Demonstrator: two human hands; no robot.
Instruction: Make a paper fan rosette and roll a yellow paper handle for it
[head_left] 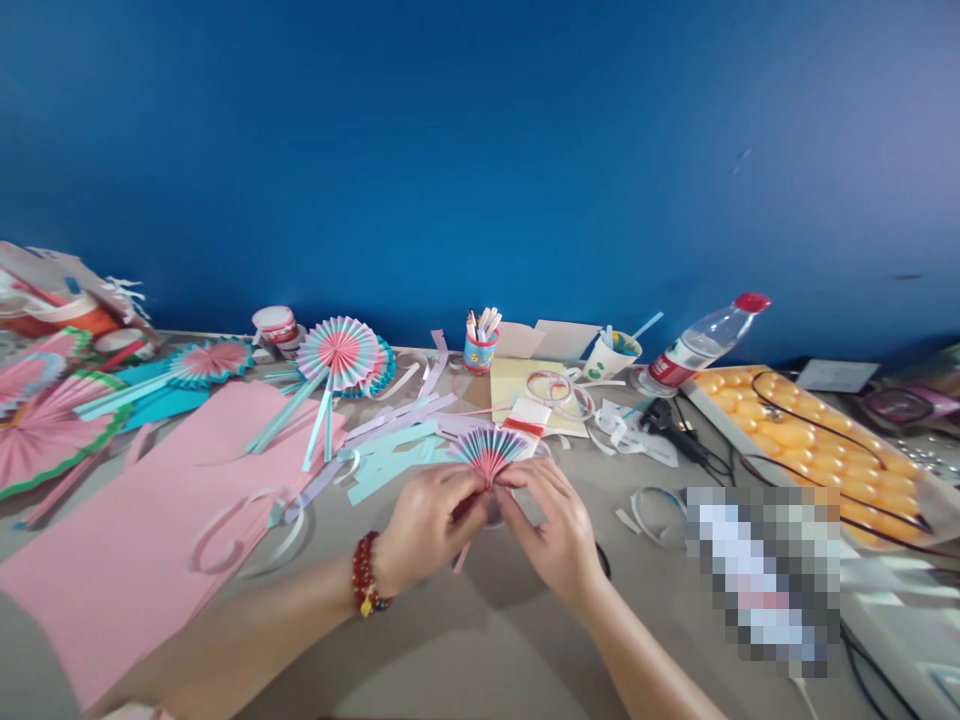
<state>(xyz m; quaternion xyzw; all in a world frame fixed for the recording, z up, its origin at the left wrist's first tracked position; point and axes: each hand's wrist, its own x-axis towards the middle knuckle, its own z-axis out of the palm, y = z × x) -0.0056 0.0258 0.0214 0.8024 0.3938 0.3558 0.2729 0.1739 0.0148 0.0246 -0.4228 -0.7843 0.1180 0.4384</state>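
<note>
Between my two hands is a small pleated paper fan (489,450), pink at its base and pale blue and lilac toward its spread edge. My left hand (431,520) pinches the fan's gathered base from the left, a beaded bracelet (365,572) on its wrist. From the right, my right hand (551,520) closes thumb and fingers on the same base. A narrow pink strip (463,557) pokes out below my left fingers. Just beyond the fan lie pale blue paper pieces (397,462) and a small white and red packet (526,418).
Finished paper rosettes on sticks (337,350) and large pink sheets (150,530) cover the left side. At the back stand a pen cup (481,350), a paper cup (611,355) and a tilted water bottle (697,350). A glue gun (679,435), cables and an orange padded tray (810,440) lie right.
</note>
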